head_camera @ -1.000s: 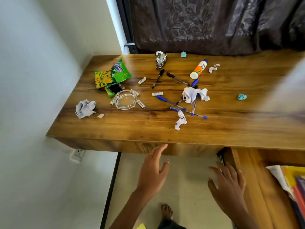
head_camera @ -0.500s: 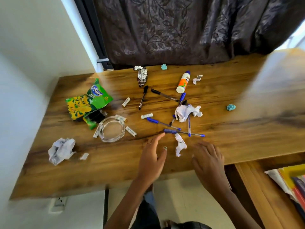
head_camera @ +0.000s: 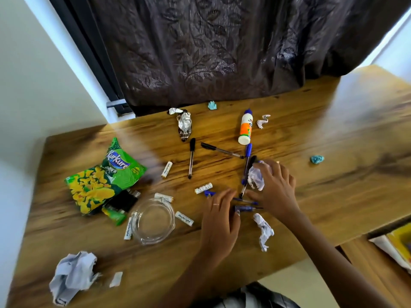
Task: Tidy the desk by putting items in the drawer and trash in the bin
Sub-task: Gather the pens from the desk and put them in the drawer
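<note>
On the wooden desk point(head_camera: 333, 185) lies a scatter of pens, batteries and trash. My right hand point(head_camera: 275, 190) curls over a crumpled white paper point(head_camera: 255, 180) in the middle of the desk, thumb and fingers around it. My left hand point(head_camera: 220, 216) lies flat, fingers straight, over several blue pens point(head_camera: 246, 208), with its thumb touching one. A long blue pen point(head_camera: 247, 161) runs up from under the paper. Two black pens point(head_camera: 191, 157) lie farther back. A twisted paper scrap point(head_camera: 264, 232) sits just in front of my right hand.
A green snack bag point(head_camera: 102, 181), a glass ashtray point(head_camera: 153, 221) and batteries point(head_camera: 166, 169) lie at left. A large paper ball point(head_camera: 71, 276) sits front left. Foil wrapper point(head_camera: 184, 124), glue bottle point(head_camera: 245, 127) and teal scraps point(head_camera: 317, 159) lie behind. An open drawer point(head_camera: 378, 263) shows at lower right.
Both hands rose from below the desk edge onto the desk. The right hand reached the crumpled paper and closed round it; the left came down on the blue pens.
</note>
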{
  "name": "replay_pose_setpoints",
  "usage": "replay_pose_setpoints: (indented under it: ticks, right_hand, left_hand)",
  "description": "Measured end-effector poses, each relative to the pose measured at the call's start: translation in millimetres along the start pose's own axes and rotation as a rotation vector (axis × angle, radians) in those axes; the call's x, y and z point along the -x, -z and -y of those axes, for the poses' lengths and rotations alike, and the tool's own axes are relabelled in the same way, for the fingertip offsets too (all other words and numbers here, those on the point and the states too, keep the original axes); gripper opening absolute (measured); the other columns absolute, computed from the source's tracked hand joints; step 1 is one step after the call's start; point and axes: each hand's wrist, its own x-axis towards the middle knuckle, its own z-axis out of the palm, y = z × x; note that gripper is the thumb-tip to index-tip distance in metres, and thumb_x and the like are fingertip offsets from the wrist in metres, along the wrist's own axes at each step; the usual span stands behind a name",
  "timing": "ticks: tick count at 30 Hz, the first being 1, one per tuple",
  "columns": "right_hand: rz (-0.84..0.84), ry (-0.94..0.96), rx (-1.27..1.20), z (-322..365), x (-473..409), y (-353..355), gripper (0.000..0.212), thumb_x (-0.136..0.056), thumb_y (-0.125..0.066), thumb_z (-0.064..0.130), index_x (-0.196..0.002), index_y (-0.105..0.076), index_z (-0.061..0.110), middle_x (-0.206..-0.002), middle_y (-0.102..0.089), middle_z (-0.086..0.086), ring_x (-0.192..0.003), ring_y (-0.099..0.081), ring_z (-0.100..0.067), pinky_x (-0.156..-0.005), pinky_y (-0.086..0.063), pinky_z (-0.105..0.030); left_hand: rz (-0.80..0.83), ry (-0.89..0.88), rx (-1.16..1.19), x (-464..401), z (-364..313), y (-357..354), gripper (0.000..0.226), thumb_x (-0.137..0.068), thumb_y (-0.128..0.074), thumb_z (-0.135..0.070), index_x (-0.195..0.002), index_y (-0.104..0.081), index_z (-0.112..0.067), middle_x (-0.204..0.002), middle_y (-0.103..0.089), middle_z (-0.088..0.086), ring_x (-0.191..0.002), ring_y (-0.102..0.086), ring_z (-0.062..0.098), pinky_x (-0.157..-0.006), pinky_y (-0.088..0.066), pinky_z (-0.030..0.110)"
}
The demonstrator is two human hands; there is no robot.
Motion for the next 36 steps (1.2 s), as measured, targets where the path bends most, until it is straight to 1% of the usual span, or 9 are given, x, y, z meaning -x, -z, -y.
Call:
replay_pose_setpoints:
  ticks: [4, 7, 14, 19, 21, 25, 30, 33, 36]
  right_hand:
    - [-0.127, 0.024, -0.146, -4.0, -6.0, -5.7, 0.044, -0.080, -0.067, 0.024, -0.122, -0.054, 0.020, -0.126, -0.049, -0.002, -0.112, -0.050, -0.025, -0.082, -0.042, -0.034]
    - [-0.207, 0.003, -0.325, -9.6, -13.3, 0.5, 0.033, -0.080, -0.067, 0.015, -0.111, -0.059, 0.020, -0.111, -0.052, 0.000, -0.092, -0.055, -0.020, -0.066, -0.039, -0.027]
    - [-0.384, -0.070, -0.443, -39.6, -46.2, 33.4, 0.042, -0.077, -0.070, 0.010, -0.117, -0.056, 0.012, -0.119, -0.049, -0.009, -0.098, -0.056, -0.027, -0.078, -0.050, -0.039]
    - [-0.171, -0.186, -0.330, -61.6, -59.9, 34.9, 0.065, -0.076, -0.073, 0.020, -0.133, -0.043, 0.014, -0.144, -0.031, -0.012, -0.128, -0.036, -0.036, -0.100, -0.037, -0.049]
    - [-0.182, -0.181, -0.302, -63.0, -54.2, 34.9, 0.067, -0.076, -0.072, 0.019, -0.135, -0.042, 0.017, -0.148, -0.027, -0.010, -0.134, -0.027, -0.033, -0.105, -0.031, -0.051]
    - [-0.305, -0.098, -0.278, -54.0, -26.9, 23.0, 0.053, -0.079, -0.069, 0.018, -0.128, -0.049, 0.015, -0.133, -0.044, -0.011, -0.120, -0.038, -0.032, -0.095, -0.037, -0.050]
    - [-0.021, 0.004, -0.258, -37.3, 8.7, -8.5, 0.048, -0.090, -0.056, 0.036, -0.132, -0.044, 0.018, -0.128, -0.051, -0.003, -0.118, -0.043, -0.020, -0.093, -0.039, -0.030]
    - [-0.110, 0.044, -0.153, -35.1, 16.3, -19.6, 0.041, -0.093, -0.052, 0.022, -0.133, -0.046, 0.013, -0.126, -0.054, -0.007, -0.112, -0.046, -0.023, -0.090, -0.043, -0.034]
    - [-0.158, -0.016, -0.268, -35.3, 13.9, -18.6, 0.037, -0.089, -0.053, 0.006, -0.126, -0.053, 0.012, -0.117, -0.059, -0.010, -0.104, -0.053, -0.025, -0.079, -0.046, -0.033]
  left_hand:
    - [-0.008, -0.048, -0.071, 4.3, 9.1, -13.0, 0.045, -0.090, -0.053, -0.026, -0.134, -0.050, -0.016, -0.138, -0.049, 0.001, -0.131, -0.040, 0.016, -0.108, -0.037, 0.043]
    - [-0.007, -0.072, -0.105, 3.7, 11.1, -18.1, 0.047, -0.091, -0.048, -0.030, -0.136, -0.047, -0.018, -0.141, -0.046, -0.002, -0.134, -0.037, 0.014, -0.112, -0.031, 0.044]
    - [-0.010, -0.060, -0.169, 3.9, 12.7, -20.3, 0.050, -0.093, -0.044, -0.034, -0.140, -0.041, -0.019, -0.145, -0.041, -0.004, -0.138, -0.029, 0.012, -0.117, -0.021, 0.040]
    - [-0.043, -0.031, -0.201, 3.0, 10.9, -20.9, 0.051, -0.093, -0.042, -0.036, -0.141, -0.041, -0.017, -0.144, -0.043, -0.002, -0.137, -0.032, 0.013, -0.114, -0.029, 0.044]
    - [-0.056, -0.021, -0.210, 2.5, 10.5, -21.7, 0.051, -0.093, -0.042, -0.036, -0.141, -0.042, -0.016, -0.144, -0.043, -0.002, -0.136, -0.033, 0.013, -0.113, -0.031, 0.045]
    - [-0.085, -0.019, -0.212, 2.8, 12.9, -23.4, 0.051, -0.094, -0.042, -0.036, -0.142, -0.038, -0.018, -0.146, -0.041, -0.003, -0.138, -0.029, 0.010, -0.115, -0.026, 0.042]
    - [-0.113, -0.004, -0.204, 0.5, 13.4, -23.2, 0.050, -0.094, -0.041, -0.036, -0.141, -0.039, -0.018, -0.145, -0.040, -0.004, -0.137, -0.028, 0.008, -0.116, -0.025, 0.040]
    - [-0.139, 0.025, -0.170, -1.4, 11.2, -20.9, 0.049, -0.094, -0.041, -0.034, -0.140, -0.041, -0.018, -0.143, -0.043, -0.004, -0.136, -0.030, 0.007, -0.112, -0.032, 0.044]
    - [-0.180, 0.040, -0.101, -0.1, 7.9, -16.6, 0.047, -0.093, -0.041, -0.032, -0.137, -0.046, -0.016, -0.139, -0.047, -0.003, -0.133, -0.035, 0.009, -0.107, -0.038, 0.044]
